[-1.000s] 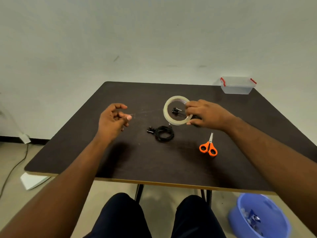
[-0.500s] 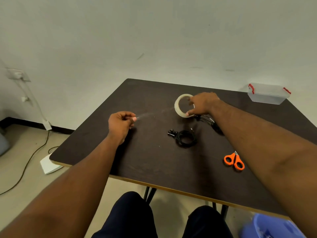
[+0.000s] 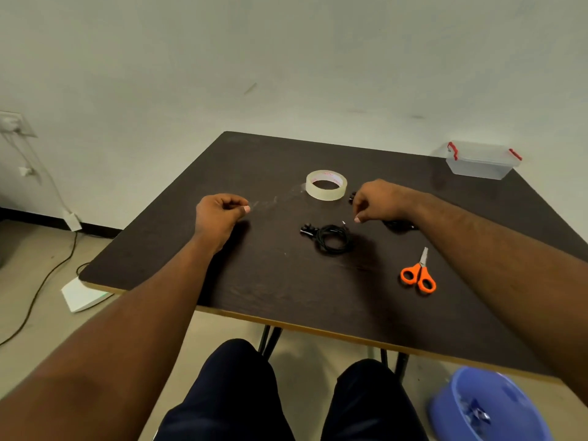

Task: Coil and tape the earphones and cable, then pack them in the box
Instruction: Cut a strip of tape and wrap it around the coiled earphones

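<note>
A dark brown wooden table (image 3: 286, 281) fills the middle of the frame. Near its centre, slightly toward the top, a roll of clear adhesive tape (image 3: 326, 185) lies flat. A thin strip of clear tape (image 3: 276, 198) stretches from the roll leftward to the left hand (image 3: 219, 214), which pinches the strip's free end between curled fingers and thumb. The right hand (image 3: 378, 202) hovers just right of the roll with its fingers curled downward; whether it grips anything I cannot tell. Below the roll, between the two hands, a coiled black cable (image 3: 332, 238) rests on the table with its plugs at the left of the coil. A second black bundle (image 3: 399, 225), likely the earphones, lies partly hidden under the right wrist. Orange-handled scissors (image 3: 418, 275) lie at lower right of the coil, blades pointing up the frame. A clear plastic box with red clips (image 3: 480, 160) sits closed at the table's upper right corner, well apart from the coils.
</note>
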A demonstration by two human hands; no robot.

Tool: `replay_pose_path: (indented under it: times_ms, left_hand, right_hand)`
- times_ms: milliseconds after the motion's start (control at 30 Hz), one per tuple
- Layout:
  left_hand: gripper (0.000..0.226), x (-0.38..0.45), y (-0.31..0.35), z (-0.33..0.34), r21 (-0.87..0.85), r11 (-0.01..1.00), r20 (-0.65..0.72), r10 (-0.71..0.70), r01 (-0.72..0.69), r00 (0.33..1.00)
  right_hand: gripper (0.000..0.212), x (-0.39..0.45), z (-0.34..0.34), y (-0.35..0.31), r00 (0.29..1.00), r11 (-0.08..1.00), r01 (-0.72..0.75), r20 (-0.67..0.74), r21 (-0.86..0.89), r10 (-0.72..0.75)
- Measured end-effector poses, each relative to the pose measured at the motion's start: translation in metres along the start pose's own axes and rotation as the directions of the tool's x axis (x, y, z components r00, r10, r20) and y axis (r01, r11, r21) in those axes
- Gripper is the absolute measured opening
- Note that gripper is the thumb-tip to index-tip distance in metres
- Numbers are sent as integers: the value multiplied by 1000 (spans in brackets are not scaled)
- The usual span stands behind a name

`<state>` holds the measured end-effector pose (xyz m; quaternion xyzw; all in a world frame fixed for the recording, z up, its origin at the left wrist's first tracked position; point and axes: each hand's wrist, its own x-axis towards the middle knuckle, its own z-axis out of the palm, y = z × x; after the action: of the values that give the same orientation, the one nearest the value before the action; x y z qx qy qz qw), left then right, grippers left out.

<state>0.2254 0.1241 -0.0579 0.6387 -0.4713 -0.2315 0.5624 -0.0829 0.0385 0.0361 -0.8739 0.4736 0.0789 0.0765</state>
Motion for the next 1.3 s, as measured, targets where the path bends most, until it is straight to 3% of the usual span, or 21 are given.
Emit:
replay_pose_path:
  times_ms: [100, 233, 333, 467, 767, 833, 1100, 1300]
  left_hand:
    - [10, -3, 0, 1, 45, 998, 11, 39, -39, 999]
    - [5, -4, -1, 3, 152, 985, 19, 83, -85, 996]
    - [6, -6, -1, 4, 226, 968, 38, 107, -112, 994]
    - [6, -10, -1, 5, 267, 954, 66, 122, -135, 990]
    - [10, -11, -2, 4, 267, 950, 97, 142, -164, 985]
    - [8, -11, -3, 3, 264, 952, 92, 136, -156, 986]
    - [9, -17, 4, 19, 379, 902, 144, 161, -205, 976]
    - [12, -19, 8, 29, 385, 901, 119, 165, -199, 979]
  right_hand:
    - [27, -26, 2, 2, 976, 989, -141, 163, -42, 146]
    - [46, -61, 14, -6, 848, 914, -350, 345, -206, 403]
    - [48, -84, 21, -12, 849, 892, -406, 279, -198, 448]
    - [28, -98, 25, -12, 886, 912, -406, 222, -55, 408]
    - [33, -116, 34, -2, 915, 885, -397, 33, 242, 401]
    - [31, -118, 36, -1, 902, 878, -425, 18, 223, 432]
    - [25, -116, 34, -12, 843, 848, -522, 209, 93, 496]
    - [10, -104, 25, -12, 867, 875, -483, 118, -33, 484]
